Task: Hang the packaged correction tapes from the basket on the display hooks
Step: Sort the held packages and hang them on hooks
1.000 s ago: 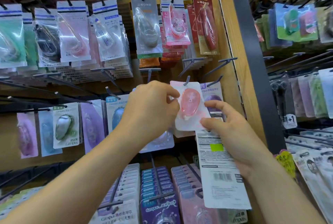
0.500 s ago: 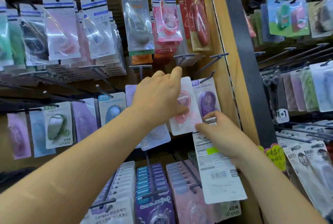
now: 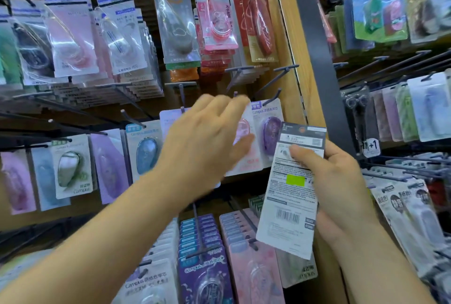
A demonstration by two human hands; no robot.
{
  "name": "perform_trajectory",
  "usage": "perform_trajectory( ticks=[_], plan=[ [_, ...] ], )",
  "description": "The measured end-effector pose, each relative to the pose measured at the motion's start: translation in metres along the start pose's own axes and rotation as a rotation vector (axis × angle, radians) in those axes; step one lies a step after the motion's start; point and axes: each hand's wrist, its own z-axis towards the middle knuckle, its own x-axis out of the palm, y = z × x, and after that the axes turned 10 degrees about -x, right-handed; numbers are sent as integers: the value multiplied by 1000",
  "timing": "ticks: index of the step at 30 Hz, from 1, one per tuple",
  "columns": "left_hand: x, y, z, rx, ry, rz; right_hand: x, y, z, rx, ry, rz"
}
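Pink tape pack [image 3: 244, 130] now hangs on hook [image 3: 235, 94], 3 o'clock of left hand [image 3: 205, 137]; that grip has let go, fingers apart. Right hand [image 3: 338, 181] grip clamped on next pack [image 3: 290, 196], 5 o'clock of pink one. Next hanging due.

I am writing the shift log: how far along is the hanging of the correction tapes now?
Done: a pink pack hangs on a hook beside the purple pack, the open left hand in front of it. In hand: the right hand grips a barcoded pack, back side showing. Left: hanging that pack; the basket is out of view.
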Motion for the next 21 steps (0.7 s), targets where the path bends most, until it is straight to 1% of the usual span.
perform_trajectory(
  ticks=[1, 2, 3, 4, 6, 7, 8, 9, 10, 11, 12, 13, 14, 15, 17, 19, 21],
  plan=[
    [-8, -11, -15, -33, 70, -109, 3, 1, 0, 5, -31, 60],
    [-15, -24, -32, -80, 201, -192, 5, 1, -1, 11, -64, 117],
    [-20, -37, -47, -133, 352, -225, 9, 0, 1, 19, -100, 169],
    [-21, -46, -62, -166, 439, -213, 14, 0, 0, 35, -126, 223],
    [-13, -50, -77, -229, 478, -234, 19, -2, -2, 61, -97, 378],
    [-10, -46, -80, -274, 483, -348, 21, -3, -3, 86, -46, 457],
    [-10, -42, -81, -351, 490, -534, 23, -3, -7, 109, 20, 506],
    [-11, -37, -80, -477, 511, -764, 23, -4, -10, 117, 80, 511],
    [-12, -34, -82, -627, 540, -1013, 21, -5, -12, 98, 129, 451],
    [-14, -33, -85, -790, 578, -1257, 20, -6, -15, 60, 180, 339],
    [-17, -33, -89, -904, 596, -1452, 18, -7, -18, 34, 235, 205],
    [-17, -34, -93, -973, 589, -1586, 18, -8, -21, 33, 281, 79],
    [-18, -35, -97, -1001, 578, -1668, 19, -8, -24, 53, 319, 7],
    [-18, -36, -101, -1028, 568, -1721, 19, -10, -26, 76, 339, -22],
    [-17, -36, -106, -1068, 570, -1681, 21, -12, -28, 74, 347, -21],
    [-20, -32, -108, -1049, 588, -1514, 23, -11, -28, 48, 355, -15],
    [-25, -27, -109, -978, 597, -1342, 26, -9, -29, 38, 379, -8]
  ],
)
